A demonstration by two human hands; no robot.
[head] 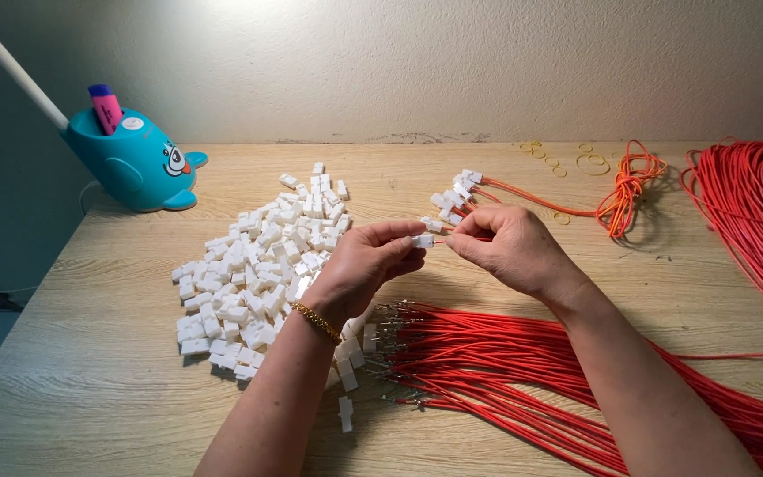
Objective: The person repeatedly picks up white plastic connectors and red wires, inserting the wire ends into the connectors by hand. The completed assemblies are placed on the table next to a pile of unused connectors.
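Note:
My left hand (366, 263) pinches a small white plastic connector (422, 239) between thumb and fingers above the wooden table (90, 353). My right hand (512, 250) meets it from the right, fingers closed on a red wire (479, 237) whose end points into the connector. A pile of loose white connectors (258, 265) lies just left of my left hand. A fan of red wires with metal terminals (505, 353) lies under my wrists.
Finished wires with white connectors (457, 190) lie behind my hands, running to a coiled orange-red bundle (629, 181). A thick hank of red wire (752, 212) fills the right edge. A blue whale-shaped pen holder (130, 159) stands far left. Yellow rubber bands (589, 161) lie near the wall.

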